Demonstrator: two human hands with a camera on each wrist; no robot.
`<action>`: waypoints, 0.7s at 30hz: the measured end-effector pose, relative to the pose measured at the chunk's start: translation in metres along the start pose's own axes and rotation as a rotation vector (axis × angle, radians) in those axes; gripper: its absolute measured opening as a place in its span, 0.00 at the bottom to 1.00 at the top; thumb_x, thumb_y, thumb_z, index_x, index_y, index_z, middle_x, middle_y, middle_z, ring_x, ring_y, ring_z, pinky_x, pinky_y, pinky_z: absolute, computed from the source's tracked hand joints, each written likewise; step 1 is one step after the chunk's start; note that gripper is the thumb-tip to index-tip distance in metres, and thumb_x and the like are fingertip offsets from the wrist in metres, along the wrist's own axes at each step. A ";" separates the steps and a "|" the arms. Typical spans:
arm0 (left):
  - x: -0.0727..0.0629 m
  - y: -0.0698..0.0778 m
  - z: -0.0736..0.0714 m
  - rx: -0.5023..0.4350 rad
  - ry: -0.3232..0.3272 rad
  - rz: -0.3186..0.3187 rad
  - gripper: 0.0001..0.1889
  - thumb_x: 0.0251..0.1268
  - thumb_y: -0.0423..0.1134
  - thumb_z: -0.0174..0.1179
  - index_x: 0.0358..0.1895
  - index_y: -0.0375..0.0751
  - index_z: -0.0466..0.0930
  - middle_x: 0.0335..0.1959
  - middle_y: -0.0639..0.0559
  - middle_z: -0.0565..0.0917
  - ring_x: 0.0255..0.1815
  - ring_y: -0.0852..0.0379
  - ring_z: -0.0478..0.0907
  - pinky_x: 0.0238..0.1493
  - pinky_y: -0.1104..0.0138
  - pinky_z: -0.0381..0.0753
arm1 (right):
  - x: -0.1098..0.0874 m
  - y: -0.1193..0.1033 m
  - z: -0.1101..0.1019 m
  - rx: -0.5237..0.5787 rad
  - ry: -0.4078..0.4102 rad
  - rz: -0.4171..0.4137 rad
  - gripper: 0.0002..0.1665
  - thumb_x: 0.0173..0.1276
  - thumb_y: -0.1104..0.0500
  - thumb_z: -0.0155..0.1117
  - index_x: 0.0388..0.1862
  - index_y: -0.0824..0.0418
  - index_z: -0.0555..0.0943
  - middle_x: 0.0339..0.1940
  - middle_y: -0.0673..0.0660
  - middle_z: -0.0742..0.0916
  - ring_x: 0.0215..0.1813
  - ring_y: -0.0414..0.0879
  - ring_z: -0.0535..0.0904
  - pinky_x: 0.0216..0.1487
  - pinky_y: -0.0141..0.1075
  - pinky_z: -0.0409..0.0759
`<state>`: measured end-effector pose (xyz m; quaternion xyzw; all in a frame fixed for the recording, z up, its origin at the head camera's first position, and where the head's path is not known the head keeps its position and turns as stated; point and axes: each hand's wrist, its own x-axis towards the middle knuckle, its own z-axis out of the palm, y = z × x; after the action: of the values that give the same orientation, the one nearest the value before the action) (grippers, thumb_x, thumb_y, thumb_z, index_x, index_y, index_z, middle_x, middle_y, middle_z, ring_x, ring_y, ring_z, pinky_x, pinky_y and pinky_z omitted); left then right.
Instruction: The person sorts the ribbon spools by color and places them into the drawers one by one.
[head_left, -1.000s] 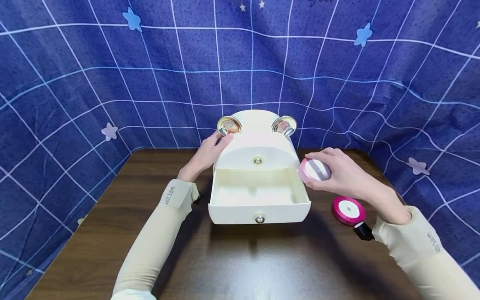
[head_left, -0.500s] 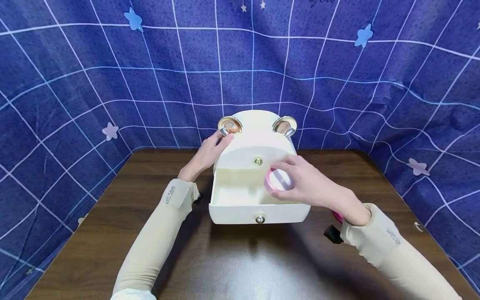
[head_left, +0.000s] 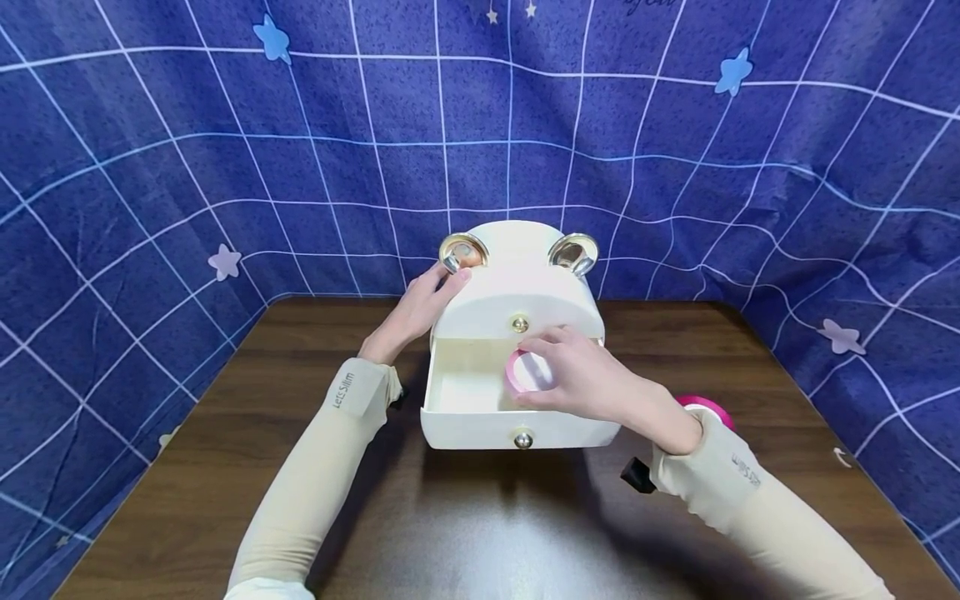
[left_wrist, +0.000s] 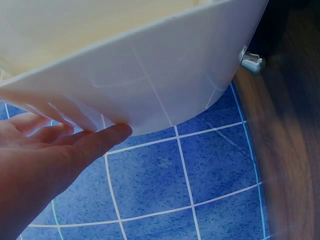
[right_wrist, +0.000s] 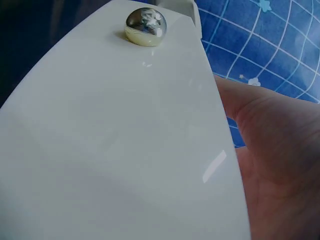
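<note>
A white drawer box point(head_left: 525, 279) with two shiny gold ear-like rings stands on the table, its lower drawer point(head_left: 467, 432) pulled out. My right hand point(head_left: 592, 375) grips a roll of pink ribbon point(head_left: 531, 372) with a white face, low inside that drawer. In the right wrist view the white drawer front point(right_wrist: 125, 120) hides the fingers and the roll; only part of the palm point(right_wrist: 282, 140) shows. Against the box's left side rests my left hand point(head_left: 416, 308). Its extended fingers touch the white wall point(left_wrist: 165, 75) in the left wrist view.
A magenta ribbon roll point(head_left: 705, 408) lies on the brown table point(head_left: 337, 517), partly hidden behind the right wrist. The upper drawer, with a round knob point(head_left: 520, 323), is closed. A blue gridded cloth point(head_left: 510, 175) with stars hangs behind the table.
My right hand has carried the pink ribbon roll leftward from beside the box into the open drawer. The left hand has kept its place on the box's side.
</note>
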<state>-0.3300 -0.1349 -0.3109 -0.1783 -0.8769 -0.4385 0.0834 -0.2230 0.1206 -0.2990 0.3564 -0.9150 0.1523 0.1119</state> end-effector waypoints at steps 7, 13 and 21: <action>0.000 -0.001 0.000 0.012 0.004 0.007 0.32 0.68 0.67 0.43 0.66 0.53 0.69 0.55 0.45 0.81 0.57 0.49 0.76 0.62 0.53 0.72 | -0.002 -0.002 0.000 0.062 0.035 -0.038 0.27 0.62 0.43 0.68 0.53 0.60 0.81 0.51 0.57 0.85 0.56 0.51 0.78 0.57 0.45 0.78; 0.000 -0.001 0.000 0.004 -0.003 -0.003 0.32 0.69 0.66 0.43 0.68 0.53 0.67 0.58 0.44 0.80 0.59 0.49 0.75 0.64 0.52 0.71 | -0.020 -0.009 -0.004 0.216 0.238 -0.083 0.07 0.67 0.56 0.64 0.40 0.57 0.84 0.33 0.48 0.85 0.39 0.40 0.79 0.41 0.36 0.80; 0.000 -0.002 0.000 -0.027 -0.012 -0.010 0.33 0.67 0.69 0.42 0.69 0.57 0.66 0.58 0.48 0.80 0.57 0.52 0.78 0.62 0.54 0.73 | -0.065 -0.036 0.027 0.952 -0.083 0.055 0.12 0.72 0.62 0.55 0.33 0.67 0.82 0.17 0.61 0.83 0.17 0.38 0.76 0.17 0.36 0.76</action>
<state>-0.3310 -0.1358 -0.3122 -0.1779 -0.8723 -0.4496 0.0733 -0.1539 0.1258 -0.3377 0.3496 -0.7562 0.5431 -0.1047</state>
